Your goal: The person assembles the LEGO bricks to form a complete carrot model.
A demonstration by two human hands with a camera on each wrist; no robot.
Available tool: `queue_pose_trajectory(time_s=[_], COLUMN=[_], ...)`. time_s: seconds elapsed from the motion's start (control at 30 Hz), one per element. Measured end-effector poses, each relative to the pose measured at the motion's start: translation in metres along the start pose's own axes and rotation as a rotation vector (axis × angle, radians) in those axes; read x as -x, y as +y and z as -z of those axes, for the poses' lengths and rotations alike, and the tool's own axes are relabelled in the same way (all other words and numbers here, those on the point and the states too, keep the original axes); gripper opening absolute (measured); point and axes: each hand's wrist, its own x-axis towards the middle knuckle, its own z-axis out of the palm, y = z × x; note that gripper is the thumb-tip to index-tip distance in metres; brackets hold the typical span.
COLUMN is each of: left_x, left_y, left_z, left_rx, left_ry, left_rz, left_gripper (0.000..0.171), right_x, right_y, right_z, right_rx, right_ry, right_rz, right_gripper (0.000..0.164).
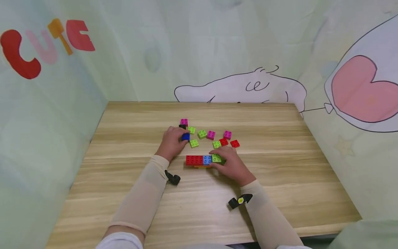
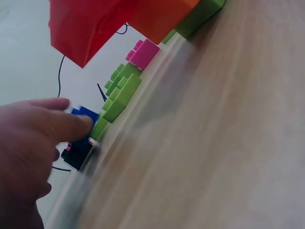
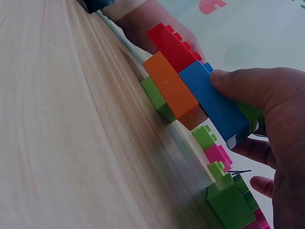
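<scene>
My left hand [image 1: 173,141] pinches a dark blue toy building brick [image 1: 185,137] between thumb and fingers. In the left wrist view this brick [image 2: 85,119] appears right by a black brick [image 2: 77,155]. Nearer to me is a built stack of bricks: a long red brick [image 1: 194,160], a blue brick [image 3: 217,100] and a lime brick [image 1: 216,158] on top, with an orange brick [image 3: 172,90] and a green brick [image 3: 157,99] below. My right hand [image 1: 231,163] grips this stack's right end, the thumb against the blue brick.
Behind the stack lie several loose bricks, among them a lime brick [image 1: 194,143], a magenta brick [image 1: 227,134] and a red brick [image 1: 235,143]. A farther magenta brick [image 1: 184,122] lies beyond my left hand. Printed cloth walls [image 1: 149,62] enclose the wooden table [image 1: 130,138].
</scene>
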Motion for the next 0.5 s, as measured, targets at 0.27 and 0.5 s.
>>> queue_pose_trajectory(time_s=[0.27, 0.5], left_x=[0.05, 0.095], left_y=[0.023, 0.04], left_z=[0.011, 0.014], left_rx=[0.308, 0.331], left_ry=[0.201, 0.105], left_rz=[-0.057, -0.157], left_gripper=[0.054, 0.051], right_x=[-0.002, -0.001], right_y=[-0.001, 0.0], right_z=[0.002, 0.001], right_rx=[-0.004, 0.01], right_ry=[-0.003, 0.003], right_rz=[-0.006, 0.014], right_gripper=[0.04, 0.041])
